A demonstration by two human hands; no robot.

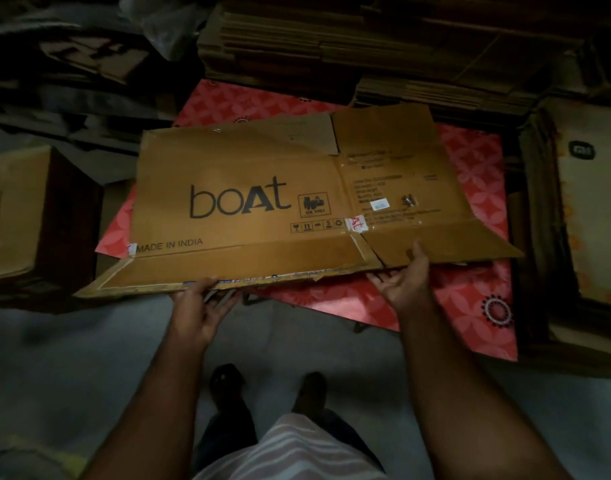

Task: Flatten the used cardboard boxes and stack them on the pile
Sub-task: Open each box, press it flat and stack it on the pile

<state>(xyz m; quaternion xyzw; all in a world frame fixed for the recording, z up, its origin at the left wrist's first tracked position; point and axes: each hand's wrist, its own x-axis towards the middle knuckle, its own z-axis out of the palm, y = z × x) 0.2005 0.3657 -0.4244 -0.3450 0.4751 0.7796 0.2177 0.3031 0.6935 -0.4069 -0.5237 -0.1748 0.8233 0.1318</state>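
Note:
A flattened brown cardboard box [262, 174] printed "boAt" and "MADE IN INDIA" lies level above a red patterned flattened box [470, 299] on the floor. My left hand [196, 306] holds its near edge left of centre, thumb on top and fingers underneath. My right hand [406, 275] grips the near flap right of centre, thumb pressed on top and fingers below. Both near flaps are spread outward.
Tall stacks of flattened cartons [332, 39] stand behind. An unflattened brown box [23, 209] sits at the left. Another pile with a white printed carton [588, 202] is at the right. My feet [228, 379] stand on grey floor below.

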